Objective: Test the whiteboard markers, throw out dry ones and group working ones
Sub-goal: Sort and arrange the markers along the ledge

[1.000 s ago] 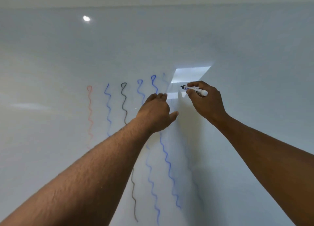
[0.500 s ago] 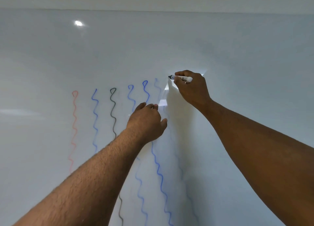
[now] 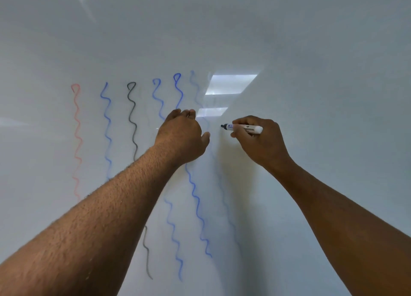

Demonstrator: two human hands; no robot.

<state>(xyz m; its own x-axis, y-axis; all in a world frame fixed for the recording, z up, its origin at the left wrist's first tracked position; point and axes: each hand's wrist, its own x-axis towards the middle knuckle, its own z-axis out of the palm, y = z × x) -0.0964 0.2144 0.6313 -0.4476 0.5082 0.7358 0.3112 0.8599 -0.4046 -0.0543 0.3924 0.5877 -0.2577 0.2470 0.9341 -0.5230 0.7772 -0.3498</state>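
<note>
The right hand (image 3: 260,142) pinches a white-barrelled marker (image 3: 242,128) between thumb and curled fingers; the marker's long axis lies nearly level, its dark tip pointing left at the whiteboard (image 3: 311,51), just right of the faintest blue wavy line (image 3: 195,91). The left hand (image 3: 182,137) rests fingertips against the board with fingers together, holding nothing, covering part of the darker blue wavy line (image 3: 195,197). Red (image 3: 76,128) and black (image 3: 132,120) wavy lines stand further left.

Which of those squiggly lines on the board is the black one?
The black line, third from the left, between two blue lines. The leftmost is red; every other one is blue.
</note>
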